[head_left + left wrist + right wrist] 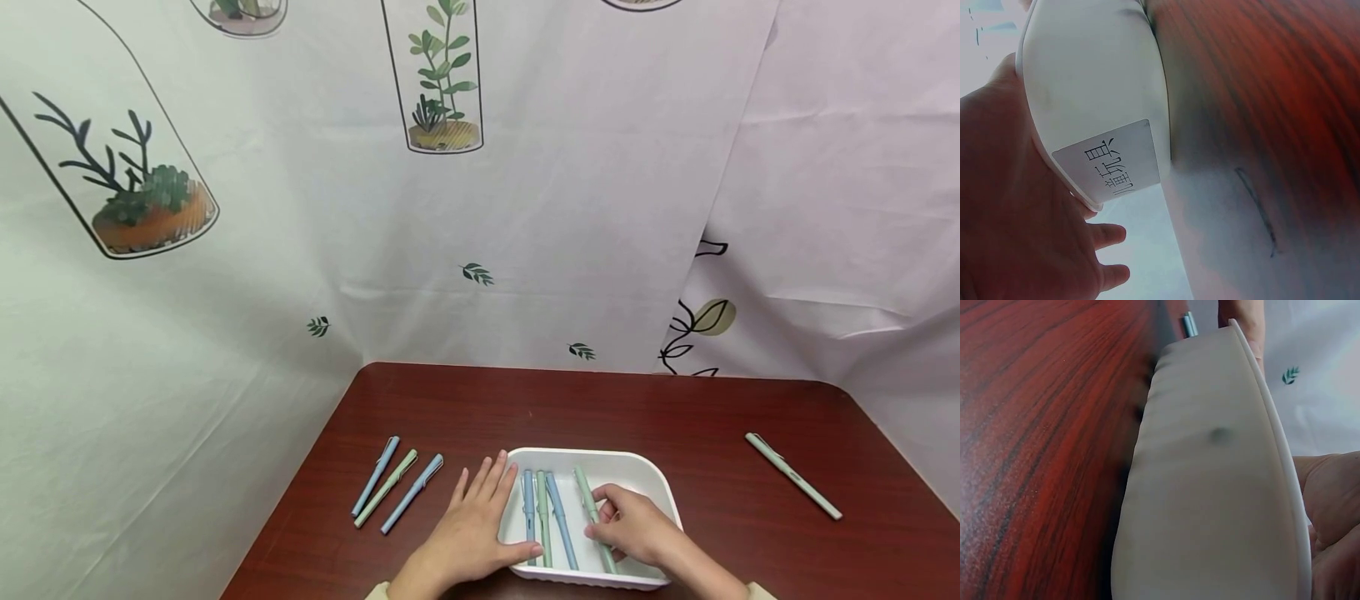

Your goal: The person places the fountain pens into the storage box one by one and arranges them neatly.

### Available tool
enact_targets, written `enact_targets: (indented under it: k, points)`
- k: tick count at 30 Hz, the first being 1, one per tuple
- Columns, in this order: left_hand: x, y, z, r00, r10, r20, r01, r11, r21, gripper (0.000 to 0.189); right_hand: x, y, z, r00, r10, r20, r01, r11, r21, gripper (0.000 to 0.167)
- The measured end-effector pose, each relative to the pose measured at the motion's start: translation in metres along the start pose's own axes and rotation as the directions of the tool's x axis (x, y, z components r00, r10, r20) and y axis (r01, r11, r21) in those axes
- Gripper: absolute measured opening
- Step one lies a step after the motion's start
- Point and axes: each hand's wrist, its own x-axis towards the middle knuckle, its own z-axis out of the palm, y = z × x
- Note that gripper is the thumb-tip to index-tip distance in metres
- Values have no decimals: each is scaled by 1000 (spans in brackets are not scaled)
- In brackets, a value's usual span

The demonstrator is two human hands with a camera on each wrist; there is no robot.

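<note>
A white plastic tray (652, 475) stands at the table's near edge, with blue and green pens inside. Two blue pens and a green pen (543, 517) lie side by side in its left part. My right hand (637, 527) reaches into the right part and pinches another green pen (585, 487) between thumb and fingers. The left hand (476, 529) rests with spread, straight fingers on the tray's left rim. In the left wrist view, that hand (1029, 187) lies along the rim above a labelled side wall (1097, 75). The right wrist view shows mostly the tray's outer wall (1210, 469), hiding the right fingertips.
Left of the tray, a blue pen (377, 475), a green pen (386, 488) and another blue pen (412, 493) lie on the dark red table (465, 400). One pale green pen (793, 475) lies far right. A printed cloth (525, 208) hangs behind.
</note>
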Motion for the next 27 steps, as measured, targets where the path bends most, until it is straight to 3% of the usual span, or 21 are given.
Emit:
enact_targets:
  k: [27]
  points:
    - [1,-2,2,1000,-2,1,2,1000,-3,106,10,2,13,998,57,34,-56,998,-36,38]
